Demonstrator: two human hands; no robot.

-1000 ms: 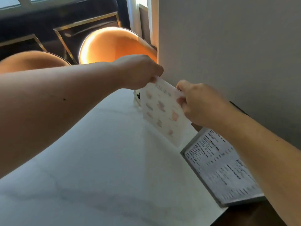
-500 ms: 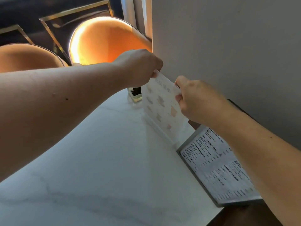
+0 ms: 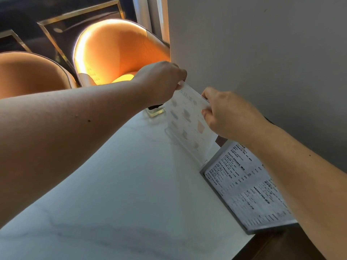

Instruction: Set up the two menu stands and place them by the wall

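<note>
Fingers [image 3: 205, 111] on clear menu stand's [image 3: 185, 124] top edge

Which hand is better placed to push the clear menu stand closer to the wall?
Probably the right hand. It grips the clear menu stand on the edge nearest the wall, while the left hand pinches only the far top corner.

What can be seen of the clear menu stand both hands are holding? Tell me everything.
The clear menu stand looks like transparent acrylic holding a pale sheet printed with small drink pictures. It stands nearly upright, tilted, its foot on the white marble table beside the grey wall. The left hand pinches its top far corner, the right hand its near top edge. The framed text menu stands next to it.
</note>
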